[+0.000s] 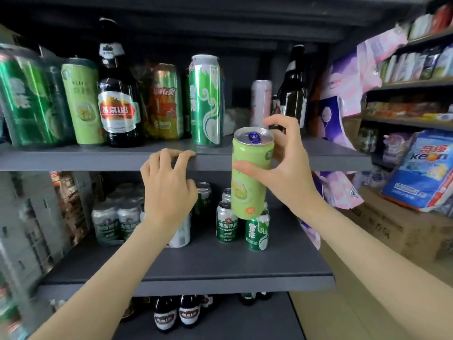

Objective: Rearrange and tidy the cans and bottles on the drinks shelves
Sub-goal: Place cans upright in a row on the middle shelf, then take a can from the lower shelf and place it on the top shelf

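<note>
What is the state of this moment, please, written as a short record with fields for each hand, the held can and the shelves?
right hand: grips the light green can, upright, in front of the shelves
left hand: fingertips rest on the front edge of the upper shelf, holds nothing
upper shelf: tall cans and dark bottles
middle shelf: short green and silver cans
bottom: dark bottles, partly hidden

Soft, even indoor light with wide-angle bending and blurred edges.
The tall shiny green cans (29,99) far left smear; glare streaks them, and the dark grey shelf recess (245,33) sits dim.
</note>
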A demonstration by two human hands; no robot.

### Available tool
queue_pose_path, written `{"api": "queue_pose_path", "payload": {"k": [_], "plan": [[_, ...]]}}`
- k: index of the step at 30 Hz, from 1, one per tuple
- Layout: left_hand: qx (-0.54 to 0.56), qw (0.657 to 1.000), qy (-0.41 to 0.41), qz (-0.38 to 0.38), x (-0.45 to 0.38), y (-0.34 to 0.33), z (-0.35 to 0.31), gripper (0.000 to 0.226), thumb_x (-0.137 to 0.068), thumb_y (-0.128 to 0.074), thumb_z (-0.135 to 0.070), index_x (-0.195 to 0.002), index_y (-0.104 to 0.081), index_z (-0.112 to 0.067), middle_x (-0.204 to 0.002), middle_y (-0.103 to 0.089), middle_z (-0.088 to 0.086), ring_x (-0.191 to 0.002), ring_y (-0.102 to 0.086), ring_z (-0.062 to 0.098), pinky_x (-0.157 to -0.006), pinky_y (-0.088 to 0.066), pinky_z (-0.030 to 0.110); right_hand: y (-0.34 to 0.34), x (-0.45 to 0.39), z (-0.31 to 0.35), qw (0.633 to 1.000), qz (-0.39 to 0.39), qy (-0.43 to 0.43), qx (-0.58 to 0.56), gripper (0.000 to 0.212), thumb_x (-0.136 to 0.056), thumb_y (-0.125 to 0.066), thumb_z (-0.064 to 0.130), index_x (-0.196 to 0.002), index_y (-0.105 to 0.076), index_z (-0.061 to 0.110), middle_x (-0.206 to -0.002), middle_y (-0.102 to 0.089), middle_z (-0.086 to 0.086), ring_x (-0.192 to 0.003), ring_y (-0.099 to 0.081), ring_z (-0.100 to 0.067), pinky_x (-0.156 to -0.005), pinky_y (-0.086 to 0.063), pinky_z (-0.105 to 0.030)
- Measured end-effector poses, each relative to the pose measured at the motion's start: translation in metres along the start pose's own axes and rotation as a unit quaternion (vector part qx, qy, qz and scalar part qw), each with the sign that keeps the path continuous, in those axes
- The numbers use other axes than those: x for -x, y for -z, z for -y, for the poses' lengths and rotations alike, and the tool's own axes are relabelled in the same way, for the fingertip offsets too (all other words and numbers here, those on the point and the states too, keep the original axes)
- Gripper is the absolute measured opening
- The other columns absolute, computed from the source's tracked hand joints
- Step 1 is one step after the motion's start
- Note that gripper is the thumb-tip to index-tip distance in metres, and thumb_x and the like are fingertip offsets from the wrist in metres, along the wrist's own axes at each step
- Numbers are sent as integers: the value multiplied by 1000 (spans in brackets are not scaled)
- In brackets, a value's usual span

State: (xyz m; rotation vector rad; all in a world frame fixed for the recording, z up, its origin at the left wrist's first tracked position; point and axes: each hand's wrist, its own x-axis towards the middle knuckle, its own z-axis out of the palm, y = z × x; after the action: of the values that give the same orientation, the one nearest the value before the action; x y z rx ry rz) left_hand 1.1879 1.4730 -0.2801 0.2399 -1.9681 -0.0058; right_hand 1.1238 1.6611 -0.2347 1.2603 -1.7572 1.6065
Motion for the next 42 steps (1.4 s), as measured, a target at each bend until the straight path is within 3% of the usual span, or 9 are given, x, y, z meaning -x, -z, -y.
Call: {"api": "queue_pose_path", "payload": {"k": [4,6,9,11,18,26,31,36,42], "plan": [[-33,994,-10,100,-17,23,2,44,-66,-45,-17,-105,-64,-11,-92,-54,10,-87,-46,30,-73,-41,41,17,-38,38,998,49,-25,-4,68,-57,-81,41,-109,-37,30,-99,-63,17,-92,-61,-3,-77,-46,-17],[-53,973,-23,223,-33,40,-3,46,-70,-42,-24,-110,-60,-11,-99,-53,10,-88,-51,33,-71,-44,40,30,-68,66,997,67,-20,23,68,-55,-79,44,-108,-37,34,-100,-60,23,-94,-59,1,-79,-44,-12],[-53,868,-6,494,-78,74,-9,57,-86,-46,-28,-140,-30,-19,-132,-34,7,-117,-39,30,-92,-40,36,45,-125,119,995,92,-18,42,71,-52,-79,49,-107,-37,37,-102,-57,22,-98,-57,4,-82,-45,-12],[-24,823,16,568,-122,108,-10,61,-88,-48,-26,-144,-24,-22,-137,-30,4,-115,-44,29,-90,-41,35,50,-169,158,994,100,-6,51,72,-53,-78,50,-108,-35,36,-106,-53,23,-98,-55,8,-82,-43,-10],[85,934,58,341,-306,266,5,51,-84,-46,-29,-133,-43,-15,-122,-49,6,-98,-57,29,-86,-45,42,57,-328,305,997,79,14,11,64,-60,-77,47,-105,-34,35,-103,-52,23,-96,-54,10,-83,-44,-13],[69,959,189,201,-390,309,38,45,-78,-51,-21,-121,-52,-8,-116,-51,12,-103,-56,33,-87,-44,45,41,-434,348,998,55,32,-1,58,-63,-84,37,-99,-39,27,-96,-56,8,-77,-51,1,-71,-42,-20],[6,973,199,118,-436,310,71,39,-78,-54,-7,-117,-54,-5,-115,-53,16,-105,-51,38,-86,-41,45,12,-496,342,997,27,37,-59,53,-62,-83,38,-95,-43,26,-97,-57,1,-84,-57,-15,-77,-52,-39],[-37,974,192,117,-450,304,97,47,-75,-52,-15,-120,-56,-1,-123,-54,18,-111,-48,40,-92,-40,47,-58,-538,352,995,73,51,-34,53,-69,-82,31,-101,-43,14,-90,-47,13,-78,-47,-2,-65,-38,-10],[-103,961,161,199,-441,307,142,73,-65,-43,-26,-133,-46,1,-143,-41,18,-133,-36,34,-108,-27,43,-146,-555,329,993,120,-16,10,61,-76,-75,34,-119,-41,8,-105,-47,1,-92,-44,-14,-72,-34,-26]]}}
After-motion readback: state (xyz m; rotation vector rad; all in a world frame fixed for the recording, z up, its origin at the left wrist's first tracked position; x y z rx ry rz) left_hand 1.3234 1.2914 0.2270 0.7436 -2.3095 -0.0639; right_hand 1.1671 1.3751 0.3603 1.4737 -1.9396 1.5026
